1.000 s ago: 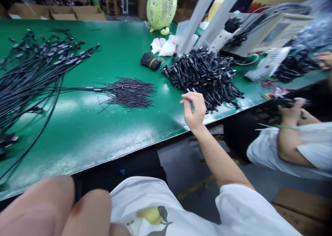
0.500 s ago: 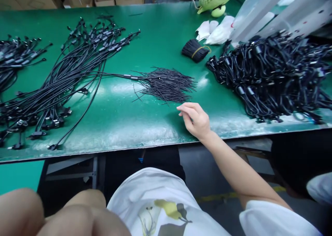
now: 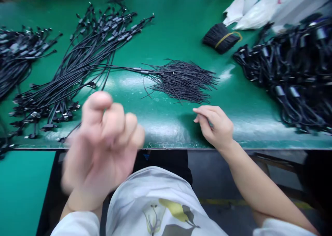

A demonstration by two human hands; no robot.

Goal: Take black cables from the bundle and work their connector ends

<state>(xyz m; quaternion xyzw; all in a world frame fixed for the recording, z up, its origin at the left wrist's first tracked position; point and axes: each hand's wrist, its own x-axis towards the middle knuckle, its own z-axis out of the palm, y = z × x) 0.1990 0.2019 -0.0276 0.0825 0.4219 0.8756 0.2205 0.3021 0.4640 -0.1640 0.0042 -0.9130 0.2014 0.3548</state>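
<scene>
Blurred by motion, my left hand [image 3: 103,146] is raised close to the camera with its palm towards me. Its fingers are curled in and I see nothing in them. Beyond it lie black cables [image 3: 75,66] with grey cylinders and plugs at their ends. My right hand [image 3: 216,125] rests at the table's front part, fingers and thumb drawn together, with no object visible between them. Just above its fingertips is a loose pile of thin black ties [image 3: 185,82]. The ends of a pair of cables with grey cylinders [image 3: 140,70] lie on that pile.
A bundle of black ties [image 3: 220,39] held by a yellow band lies at the back right, near white crumpled bags [image 3: 256,11]. Coiled black cables [image 3: 293,73] are heaped on the right, more cables [image 3: 23,53] on the far left. The green table [image 3: 166,125] ends before my body.
My left hand has risen from the lower left, near the camera, to over the table edge. My right hand keeps its pose on the table. The view has shifted, with things on the table appearing further right.
</scene>
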